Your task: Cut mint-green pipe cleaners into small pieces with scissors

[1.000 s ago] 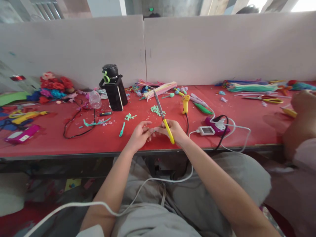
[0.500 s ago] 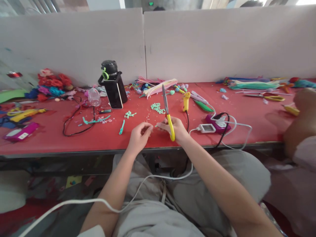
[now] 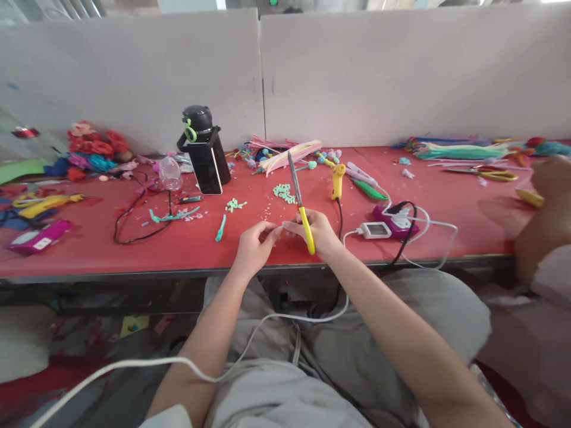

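Note:
My right hand (image 3: 319, 232) is closed round a pair of scissors (image 3: 307, 229) with yellow handles, blades pointing up and away from me. Its thumb and finger also pinch a tiny pale green piece (image 3: 282, 226). The fingertips of my left hand (image 3: 255, 245) are pinched together and meet those of my right hand at this piece; what lies between the left fingers is mostly hidden. Beyond my hands lie a pile of small mint-green bits (image 3: 284, 192), a smaller pile (image 3: 234, 205) and a mint-green fuzzy stem (image 3: 220, 228).
A black bottle (image 3: 207, 160) stands back left. To the right are a yellow glue gun (image 3: 338, 181), a purple power strip (image 3: 392, 226) with cables, and bundled pipe cleaners (image 3: 459, 150). A white cable (image 3: 285, 317) crosses my lap. Another person's arm (image 3: 546, 220) is at far right.
My left hand has moved slightly right, so its fingertips now meet my right hand's at the small green piece. The scissors have tilted a little to the left.

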Motion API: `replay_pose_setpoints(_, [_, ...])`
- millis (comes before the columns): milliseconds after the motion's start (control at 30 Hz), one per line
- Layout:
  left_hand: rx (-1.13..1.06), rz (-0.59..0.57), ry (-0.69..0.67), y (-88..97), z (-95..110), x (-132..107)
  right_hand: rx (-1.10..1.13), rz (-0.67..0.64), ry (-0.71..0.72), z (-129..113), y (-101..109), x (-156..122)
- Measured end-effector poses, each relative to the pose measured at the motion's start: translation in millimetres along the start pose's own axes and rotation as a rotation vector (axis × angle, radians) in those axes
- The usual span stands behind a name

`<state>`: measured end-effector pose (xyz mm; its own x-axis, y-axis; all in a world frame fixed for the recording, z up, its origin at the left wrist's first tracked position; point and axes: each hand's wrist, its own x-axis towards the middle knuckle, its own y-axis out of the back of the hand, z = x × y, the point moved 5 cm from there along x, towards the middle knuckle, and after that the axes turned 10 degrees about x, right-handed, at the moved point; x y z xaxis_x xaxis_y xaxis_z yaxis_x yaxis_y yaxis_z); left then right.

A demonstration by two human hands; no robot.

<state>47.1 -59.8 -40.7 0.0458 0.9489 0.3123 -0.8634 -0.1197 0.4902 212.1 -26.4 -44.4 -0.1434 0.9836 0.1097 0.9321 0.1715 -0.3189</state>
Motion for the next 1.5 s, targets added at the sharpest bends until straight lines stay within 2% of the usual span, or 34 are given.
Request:
replay_pose_setpoints(200, [0.002,-0.006,-0.01,-0.1,1.5,-0.1,-0.018,-0.006,-0.011,-0.6,-2.7,-2.5])
replay_pose_setpoints(533, [0.157,0.062,-0.16,3.3,13.8,-5.9,-0.036,-0.036,-0.022,5.7,-5.5,-2.0])
replay_pose_setpoints(733, [0.207,0.066,-0.16,3.2,15.5,-6.1,-0.067,-0.049,-0.001,2.8,-6.5,-3.4])
replay_pose_setpoints(833, [0.167,0.077,-0.128,9.0,14.1,-4.6,-0.196,-0.04,-0.018,-5.4,-0.9,-5.3])
replay_pose_setpoints(933, [0.14,0.081,-0.086,19.4,7.1,-1.3,-0.453,-0.036,0.026,-18.8,10.1,-8.1])
replay_pose_setpoints(1067, [0.108,0.101,-0.044,35.5,-10.8,3.5,-0.831,-0.011,0.064,-27.7,25.5,-11.6])
replay_pose_setpoints(1167, [0.042,0.079,-0.023,39.9,-24.2,6.4,-1.004,-0.051,0.071,-25.4,30.5,-14.5])
replay_pose_setpoints(1300, [-0.008,0.077,-0.008,39.4,-32.7,8.5,-1.097,-0.113,0.099,-22.1,32.6,-18.5])
replay_pose_setpoints(1500, [-0.048,0.112,0.018,41.3,-34.6,9.1,-1.118,-0.123,0.099,-22.9,36.8,-19.7])
